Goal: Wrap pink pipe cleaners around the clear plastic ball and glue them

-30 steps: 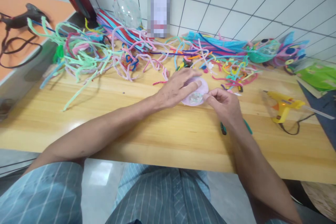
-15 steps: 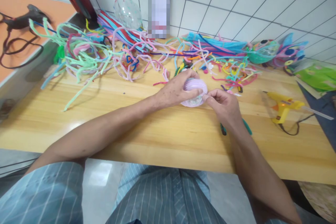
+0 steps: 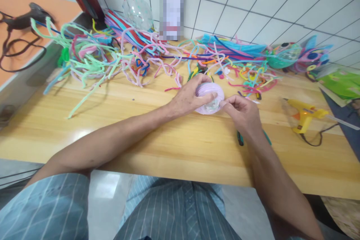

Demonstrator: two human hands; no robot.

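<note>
A rounded lilac piece [image 3: 207, 88] with ridged rows and a clear, whitish patch on its lower side is held above the wooden table [image 3: 168, 146]. My left hand [image 3: 189, 95] is wrapped round its left side, thumb lying across the front. At its right edge my right hand [image 3: 243, 112] is closed in a pinch; what sits between the fingertips is too small to make out. Green-and-black handles [image 3: 240, 138] of a tool lie partly hidden under my right wrist.
Colourful pipe cleaners [image 3: 92, 60] are heaped along the back. A phone [image 3: 171, 13] and a clear dotted ball [image 3: 137, 11] stand by the tiled wall. A yellow glue gun [image 3: 303, 114] lies at the right, near a green packet [image 3: 341, 82].
The lilac piece has turned slightly, showing a bit more of its upper side. My right fingertips have shifted slightly right.
</note>
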